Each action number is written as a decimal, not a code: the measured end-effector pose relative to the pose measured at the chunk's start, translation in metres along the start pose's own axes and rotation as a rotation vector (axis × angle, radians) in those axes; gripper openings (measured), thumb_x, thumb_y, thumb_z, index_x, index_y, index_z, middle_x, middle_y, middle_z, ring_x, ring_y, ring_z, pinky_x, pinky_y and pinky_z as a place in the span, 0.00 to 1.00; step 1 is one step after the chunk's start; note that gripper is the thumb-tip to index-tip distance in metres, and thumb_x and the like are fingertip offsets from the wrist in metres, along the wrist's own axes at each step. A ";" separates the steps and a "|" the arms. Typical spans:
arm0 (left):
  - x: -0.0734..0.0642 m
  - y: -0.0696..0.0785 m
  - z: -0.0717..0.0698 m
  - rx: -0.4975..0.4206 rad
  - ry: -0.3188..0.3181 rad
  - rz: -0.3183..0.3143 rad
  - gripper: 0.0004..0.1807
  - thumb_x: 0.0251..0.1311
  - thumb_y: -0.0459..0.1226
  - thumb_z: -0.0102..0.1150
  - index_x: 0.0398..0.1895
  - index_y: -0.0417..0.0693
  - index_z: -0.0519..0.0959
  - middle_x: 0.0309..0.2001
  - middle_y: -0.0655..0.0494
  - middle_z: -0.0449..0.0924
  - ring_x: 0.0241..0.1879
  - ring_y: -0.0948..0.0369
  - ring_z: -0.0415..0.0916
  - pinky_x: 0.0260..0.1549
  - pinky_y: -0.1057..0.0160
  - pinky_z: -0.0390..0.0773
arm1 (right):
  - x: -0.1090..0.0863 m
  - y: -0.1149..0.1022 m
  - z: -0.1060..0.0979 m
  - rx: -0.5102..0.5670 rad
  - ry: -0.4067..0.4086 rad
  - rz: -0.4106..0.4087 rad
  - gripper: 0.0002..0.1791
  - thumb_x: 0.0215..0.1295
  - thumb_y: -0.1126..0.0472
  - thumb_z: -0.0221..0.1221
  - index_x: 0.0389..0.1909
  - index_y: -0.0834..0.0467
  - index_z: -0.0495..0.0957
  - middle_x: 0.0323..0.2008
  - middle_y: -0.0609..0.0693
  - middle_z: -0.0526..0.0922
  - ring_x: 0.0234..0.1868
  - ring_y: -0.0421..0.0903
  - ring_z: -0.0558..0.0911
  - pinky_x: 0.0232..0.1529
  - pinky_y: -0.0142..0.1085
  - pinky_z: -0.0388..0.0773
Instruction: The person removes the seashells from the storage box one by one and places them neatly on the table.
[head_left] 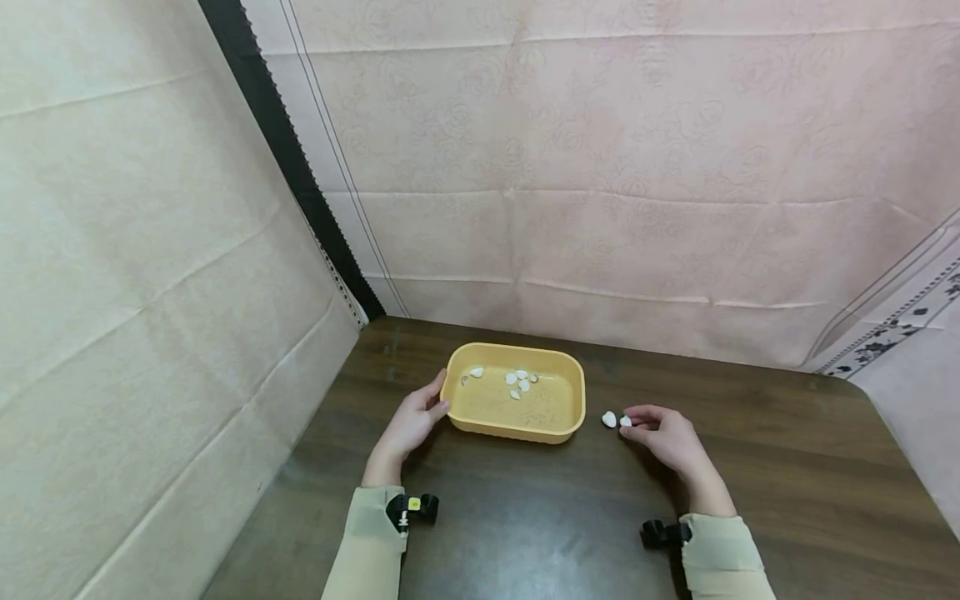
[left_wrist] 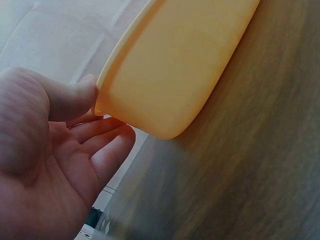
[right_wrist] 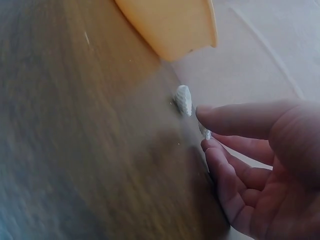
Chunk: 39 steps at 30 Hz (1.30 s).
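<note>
A yellow plastic tray [head_left: 555, 421] stands on the table, several small white seashells [head_left: 511, 378] scattered on its floor. My left hand [head_left: 411, 423] grips its left end; in the left wrist view the thumb [left_wrist: 75, 100] lies at the rim and the other fingers reach underneath. Right of the tray, my right hand [head_left: 671, 437] pinches a small white seashell [head_left: 626, 422] between thumb and fingertips, close over the table. A second seashell [head_left: 609, 419] lies just left of those fingertips; the right wrist view shows its ribbed surface [right_wrist: 184, 100].
The dark wooden table [head_left: 510, 517] runs back to a pale cloth curtain [head_left: 600, 250]. Another cloth panel [head_left: 187, 375] hangs along the left side. Both forearms wear a black wrist camera, one on the left sleeve [head_left: 412, 507] and one on the right sleeve [head_left: 663, 534].
</note>
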<state>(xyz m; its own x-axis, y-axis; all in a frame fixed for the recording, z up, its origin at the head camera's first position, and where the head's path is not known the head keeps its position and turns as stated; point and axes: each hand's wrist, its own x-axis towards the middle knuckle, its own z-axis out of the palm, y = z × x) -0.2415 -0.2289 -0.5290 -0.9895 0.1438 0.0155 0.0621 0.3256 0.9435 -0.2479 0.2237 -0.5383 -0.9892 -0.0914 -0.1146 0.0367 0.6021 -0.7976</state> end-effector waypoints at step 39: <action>-0.001 0.002 0.001 0.005 -0.006 0.007 0.33 0.80 0.28 0.52 0.84 0.38 0.57 0.84 0.46 0.55 0.82 0.46 0.54 0.77 0.45 0.58 | -0.001 -0.005 0.005 -0.074 0.033 -0.012 0.18 0.67 0.59 0.74 0.54 0.63 0.86 0.41 0.52 0.87 0.42 0.49 0.82 0.40 0.40 0.79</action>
<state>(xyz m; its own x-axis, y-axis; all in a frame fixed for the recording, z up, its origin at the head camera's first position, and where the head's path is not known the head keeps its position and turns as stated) -0.2403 -0.2273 -0.5275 -0.9883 0.1514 0.0204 0.0698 0.3291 0.9417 -0.2461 0.2173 -0.5369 -0.9937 -0.0740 -0.0846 0.0151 0.6579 -0.7529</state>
